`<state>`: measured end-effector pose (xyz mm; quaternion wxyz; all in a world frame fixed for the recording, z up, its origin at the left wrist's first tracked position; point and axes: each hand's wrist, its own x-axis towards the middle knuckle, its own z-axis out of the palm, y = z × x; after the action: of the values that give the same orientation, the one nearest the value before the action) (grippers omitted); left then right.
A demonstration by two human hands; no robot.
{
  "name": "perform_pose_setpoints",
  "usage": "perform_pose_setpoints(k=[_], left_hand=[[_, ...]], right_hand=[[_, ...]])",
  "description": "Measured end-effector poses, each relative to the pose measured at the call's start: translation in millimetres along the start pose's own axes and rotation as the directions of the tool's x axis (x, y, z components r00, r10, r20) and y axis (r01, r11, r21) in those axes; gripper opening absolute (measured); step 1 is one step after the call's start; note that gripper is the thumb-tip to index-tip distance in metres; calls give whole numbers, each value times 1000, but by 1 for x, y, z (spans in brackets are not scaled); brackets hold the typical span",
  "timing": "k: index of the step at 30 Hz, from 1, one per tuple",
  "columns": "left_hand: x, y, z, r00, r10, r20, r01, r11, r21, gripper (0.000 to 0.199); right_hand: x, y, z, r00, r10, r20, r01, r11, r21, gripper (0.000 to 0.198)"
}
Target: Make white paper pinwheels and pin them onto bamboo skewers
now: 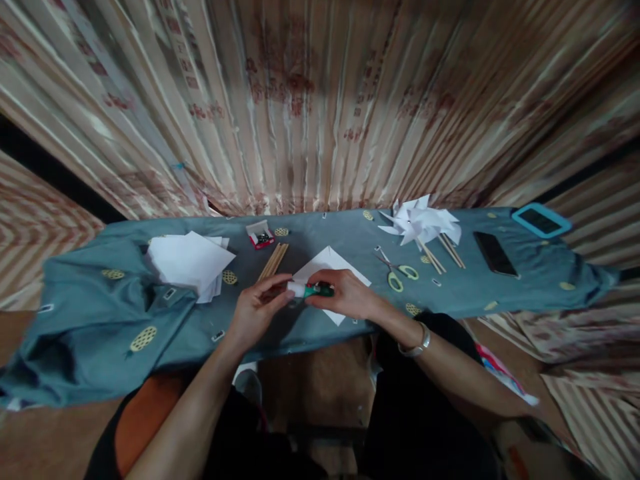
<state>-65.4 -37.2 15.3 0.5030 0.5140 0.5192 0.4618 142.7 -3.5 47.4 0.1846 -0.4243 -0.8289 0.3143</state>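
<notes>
Several pinwheels (pixel 425 223), the exact number not clear, lie in a pile at the right of the bench (pixel 345 223), with their handles (pixel 453 252) pointing toward the person; I judge this part of the work as done. One more piece seems only at its beginning: a white square (pixel 334 261) lies flat in the middle, not folded into blades, with a short line at its far corner – perhaps a cut, but too small to tell.

Just above this square is the glue stick (pixel 313 290). The left hand (pixel 260 307) pinches its white end between thumb and fingers, and the right hand (pixel 345 293) is closed around the green body. Whether the white cap is fully on or partly off, I cannot tell.

Much material remains unused: a loose stack of sheets (pixel 187 263) at the left, and some bare sticks (pixel 273 260) near the left hand. Behind the sticks stands an open red box (pixel 263 246) – its contents (pixel 263 237) are too small to identify. The scissors (pixel 391 268) rest between the square and the pinwheels, held by nobody.
</notes>
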Motion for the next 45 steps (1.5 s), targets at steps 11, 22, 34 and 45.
perform_pose_setpoints(k=[11,22,34,45], left_hand=[[18,3,-27,946,24,-323,33,985,169,51],[41,-35,-60,942,309,-131,-59,538,841,34],[9,-36,58,797,435,419,-592,426,684,35],[13,-48,80,835,256,487,-550,384,741,39]], right_hand=[[-37,51,-18,977,201,-77,-146,882,447,27],[-53,82,-33,876,475,-85,-212,536,817,35],[-53,96,-23,873,482,72,-185,190,964,37],[-35,101,-11,842,537,48,-104,76,992,31]])
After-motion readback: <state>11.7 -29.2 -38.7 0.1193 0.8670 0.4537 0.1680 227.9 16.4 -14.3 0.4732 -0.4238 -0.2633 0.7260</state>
